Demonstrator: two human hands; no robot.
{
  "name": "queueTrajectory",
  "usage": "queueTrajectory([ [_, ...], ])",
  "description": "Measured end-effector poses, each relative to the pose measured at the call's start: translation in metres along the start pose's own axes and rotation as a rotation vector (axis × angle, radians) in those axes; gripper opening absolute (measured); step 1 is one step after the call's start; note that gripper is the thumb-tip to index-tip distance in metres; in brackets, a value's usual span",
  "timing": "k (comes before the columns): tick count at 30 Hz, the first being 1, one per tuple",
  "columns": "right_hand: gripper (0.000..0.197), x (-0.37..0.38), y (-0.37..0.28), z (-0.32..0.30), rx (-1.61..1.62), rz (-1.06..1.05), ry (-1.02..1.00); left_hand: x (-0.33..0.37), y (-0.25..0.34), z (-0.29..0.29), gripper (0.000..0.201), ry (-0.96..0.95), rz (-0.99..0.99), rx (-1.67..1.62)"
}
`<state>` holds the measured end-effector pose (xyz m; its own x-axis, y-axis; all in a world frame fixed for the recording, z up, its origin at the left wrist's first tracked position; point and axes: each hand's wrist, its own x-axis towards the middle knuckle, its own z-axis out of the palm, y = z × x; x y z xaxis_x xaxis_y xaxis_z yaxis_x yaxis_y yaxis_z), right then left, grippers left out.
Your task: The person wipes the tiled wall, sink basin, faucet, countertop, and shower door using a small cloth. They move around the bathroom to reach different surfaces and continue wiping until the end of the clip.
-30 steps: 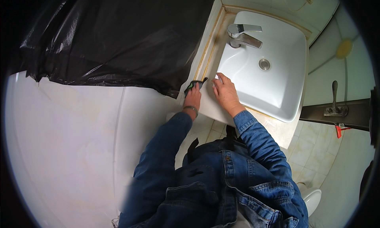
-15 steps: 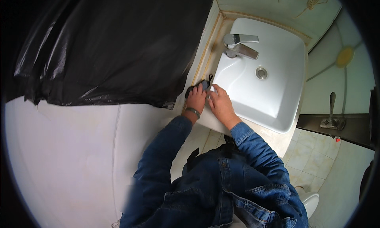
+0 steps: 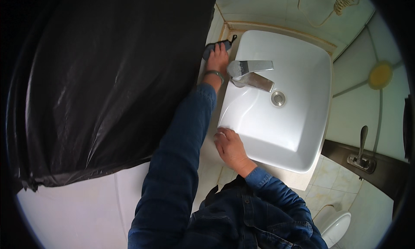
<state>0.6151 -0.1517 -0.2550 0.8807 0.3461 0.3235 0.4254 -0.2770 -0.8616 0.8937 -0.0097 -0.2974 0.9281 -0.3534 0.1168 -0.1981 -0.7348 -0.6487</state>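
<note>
My left hand (image 3: 218, 60) reaches far forward along the left side of the white washbasin (image 3: 302, 156). Its fingers are laid over a dark grey oblong object with a black loop (image 3: 210, 49) at one end; its exact kind does not show. My right hand (image 3: 232, 151) is at the basin's near left corner with the fingers curled in. Something small and whitish shows at its fingertips, too little to name. Between the hands stands the chrome faucet (image 3: 255, 72), its spout over the basin.
A large black plastic sheet (image 3: 108, 89) hangs close along my left arm. To the right is a door with a metal lever handle (image 3: 362, 149). Lower right, a white toilet (image 3: 337, 227) stands on the tiled floor. A coiled cord (image 3: 343, 2) hangs at the far wall.
My left hand has moved forward past the faucet, taking the dark grey object along. The right hand stays near the basin's near left corner, its fingers more curled. The view has shifted a little.
</note>
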Motion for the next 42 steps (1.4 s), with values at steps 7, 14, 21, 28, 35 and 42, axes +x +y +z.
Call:
queueTrajectory([
  [7,0.020,0.004,-0.004,-0.005,0.003,0.073,-0.059,0.053,-0.007,0.027,0.047,-0.340,0.051,0.104],
  [14,0.021,0.004,-0.004,-0.005,-0.021,0.069,-0.084,0.028,0.005,0.064,0.053,-0.384,0.080,0.106],
  [21,0.019,0.003,-0.005,-0.006,-0.010,0.054,-0.104,-0.043,0.014,0.053,0.042,-0.275,0.301,0.088],
  [28,0.018,0.004,-0.008,-0.007,-0.036,0.049,-0.093,-0.045,0.021,0.043,0.039,-0.234,0.231,-0.054],
  [35,0.017,0.003,-0.008,-0.002,-0.081,0.036,-0.072,-0.097,0.051,0.074,0.042,-0.278,0.105,-0.148],
  [42,0.016,0.002,-0.010,0.002,-0.113,0.020,-0.034,-0.157,0.060,0.058,0.026,-0.109,-0.090,-0.598],
])
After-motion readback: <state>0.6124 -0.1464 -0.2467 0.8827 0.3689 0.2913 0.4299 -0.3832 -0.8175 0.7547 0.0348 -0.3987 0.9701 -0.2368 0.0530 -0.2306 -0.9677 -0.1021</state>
